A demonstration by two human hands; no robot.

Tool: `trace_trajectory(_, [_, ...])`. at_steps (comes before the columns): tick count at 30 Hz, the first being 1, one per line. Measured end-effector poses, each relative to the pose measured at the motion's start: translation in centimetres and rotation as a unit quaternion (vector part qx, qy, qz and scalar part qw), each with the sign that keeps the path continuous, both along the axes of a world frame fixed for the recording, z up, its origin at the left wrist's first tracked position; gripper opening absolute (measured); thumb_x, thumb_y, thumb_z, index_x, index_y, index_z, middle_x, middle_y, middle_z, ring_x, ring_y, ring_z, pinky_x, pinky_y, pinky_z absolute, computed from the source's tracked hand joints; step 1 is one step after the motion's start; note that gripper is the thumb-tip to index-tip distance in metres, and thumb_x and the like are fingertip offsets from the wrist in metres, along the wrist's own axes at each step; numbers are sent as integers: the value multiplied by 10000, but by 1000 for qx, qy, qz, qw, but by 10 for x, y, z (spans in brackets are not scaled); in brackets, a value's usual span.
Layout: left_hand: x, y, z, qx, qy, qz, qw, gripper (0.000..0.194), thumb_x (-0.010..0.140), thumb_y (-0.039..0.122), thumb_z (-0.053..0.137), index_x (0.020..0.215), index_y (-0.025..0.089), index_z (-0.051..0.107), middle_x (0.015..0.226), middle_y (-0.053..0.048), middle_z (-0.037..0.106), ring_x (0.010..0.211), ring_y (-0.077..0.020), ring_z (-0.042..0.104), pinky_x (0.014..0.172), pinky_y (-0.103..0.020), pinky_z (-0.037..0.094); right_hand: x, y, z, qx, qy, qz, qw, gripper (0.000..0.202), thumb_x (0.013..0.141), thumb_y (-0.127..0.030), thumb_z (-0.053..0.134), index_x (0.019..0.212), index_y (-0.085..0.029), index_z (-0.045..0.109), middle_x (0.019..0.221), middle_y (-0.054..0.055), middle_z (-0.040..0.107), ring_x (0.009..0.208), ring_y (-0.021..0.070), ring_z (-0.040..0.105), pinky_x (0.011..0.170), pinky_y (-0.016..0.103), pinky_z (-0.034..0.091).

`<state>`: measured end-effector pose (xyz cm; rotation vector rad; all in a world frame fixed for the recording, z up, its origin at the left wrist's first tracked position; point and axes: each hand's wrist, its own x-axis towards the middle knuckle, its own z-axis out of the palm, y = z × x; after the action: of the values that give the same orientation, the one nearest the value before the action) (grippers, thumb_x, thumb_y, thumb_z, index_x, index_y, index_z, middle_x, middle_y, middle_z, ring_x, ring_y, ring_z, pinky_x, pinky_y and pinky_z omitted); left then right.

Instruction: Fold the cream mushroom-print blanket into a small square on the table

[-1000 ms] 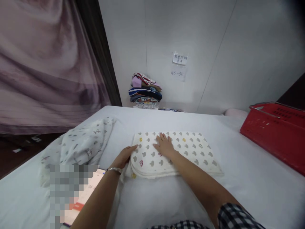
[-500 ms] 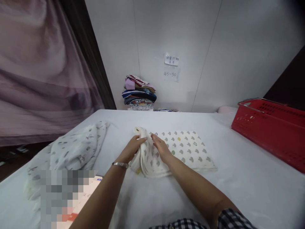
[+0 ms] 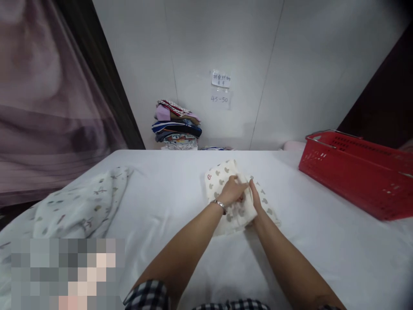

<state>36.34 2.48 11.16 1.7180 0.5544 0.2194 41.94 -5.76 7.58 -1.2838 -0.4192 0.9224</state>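
Observation:
A cream cloth [image 3: 222, 174] printed with small grey mushroom shapes lies on the white table in front of me, its left part folded over toward the right. My left hand [image 3: 232, 191], with a silver bracelet at the wrist, rests on top of the folded part, fingers pointing right. At the fold's right edge is my right hand [image 3: 255, 200], its thumb side up and its other fingers hidden behind the cloth. The two hands nearly meet at that edge. A flat part of the cloth extends beyond my right hand.
On the white table [image 3: 155, 181], a crumpled patterned cloth [image 3: 80, 202] lies at the left. A red basket [image 3: 351, 176] stands at the right. Folded fabrics [image 3: 177, 125] are stacked beyond the far edge, by a wall with paper notes [image 3: 221, 99]. The lower left is pixelated.
The cloth's left part has been turned over to the right, making it shorter. Both hands have moved right with it, and the camera view has shifted slightly right.

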Motion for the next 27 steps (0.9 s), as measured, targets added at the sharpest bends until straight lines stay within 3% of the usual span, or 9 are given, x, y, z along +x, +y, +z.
trace_trajectory(2, [3, -11, -5, -34, 11, -32, 999, 710, 778, 431, 530, 1322, 40, 293, 942, -214, 626, 597, -144, 596, 536, -258, 453, 9, -11, -12, -40, -14, -15, 999, 896, 751, -756, -8, 926, -158, 635, 586, 93, 593, 849, 285, 617, 794, 409, 457])
trace_trajectory(5, [-8, -10, -7, -38, 5, -35, 999, 570, 808, 378, 499, 1284, 86, 383, 1015, -183, 617, 692, -147, 616, 595, -249, 483, 18, -19, -28, -84, -48, -4, 995, 942, 760, -727, -57, 1003, -128, 628, 726, 132, 652, 934, 303, 598, 837, 435, 433])
trace_trajectory(7, [-24, 1, -9, 19, -21, -2, 1000, 459, 813, 372, 500, 1212, 145, 478, 1028, -131, 624, 788, -166, 619, 679, -275, 500, 20, -20, -34, -97, -60, 17, 993, 937, 779, -705, -51, 1105, -109, 594, 889, 157, 670, 1013, 314, 574, 873, 458, 411])
trace_trajectory(10, [-56, 22, -18, 178, -61, 66, 980, 364, 826, 403, 491, 1127, 211, 561, 1103, -78, 610, 977, -198, 581, 868, -333, 462, 18, -19, -35, -88, -27, 44, 995, 866, 809, -692, 39, 1206, -102, 533, 1028, 171, 652, 1055, 317, 563, 887, 477, 406])
trace_trajectory(13, [-86, 34, -41, 274, -47, 99, 956, 420, 838, 437, 471, 1205, 240, 521, 1309, -51, 490, 1200, -220, 444, 1033, -370, 340, 12, -19, -29, -42, 26, 42, 998, 671, 836, -601, 311, 1301, -132, 431, 1121, 160, 624, 1016, 293, 593, 846, 456, 453])
trace_trajectory(16, [-101, 32, -67, 252, -8, 107, 962, 525, 836, 469, 466, 1304, 234, 432, 1451, -48, 309, 1334, -223, 265, 1107, -380, 227, 5, -18, -21, 2, 18, 6, 1000, 678, 753, -390, 574, 1357, -206, 328, 1192, 127, 594, 953, 267, 625, 791, 423, 499])
trace_trajectory(19, [-101, 20, -82, 190, 6, 104, 976, 624, 846, 525, 421, 1380, 221, 315, 1516, -45, 123, 1384, -215, 112, 1118, -365, 199, 2, -17, -18, -13, -15, 2, 1000, 758, 653, -256, 661, 1341, -231, 344, 1170, 108, 611, 915, 265, 635, 756, 412, 522])
trace_trajectory(23, [-91, 5, -77, 142, 13, 101, 985, 698, 838, 591, 378, 1415, 227, 233, 1527, -23, -31, 1392, -212, 5, 1112, -367, 215, 14, -21, -11, -33, -39, 11, 999, 760, 593, -173, 653, 1308, -224, 402, 1053, 82, 668, 840, 262, 651, 708, 404, 533])
trace_trajectory(27, [-82, -3, -65, 162, -4, 74, 984, 661, 845, 588, 365, 1400, 236, 289, 1527, -18, 2, 1391, -214, -1, 1126, -390, 154, 49, -39, 2, -17, -68, 4, 998, 716, 609, -207, 647, 1293, -214, 438, 1020, 78, 679, 799, 253, 658, 686, 382, 530])
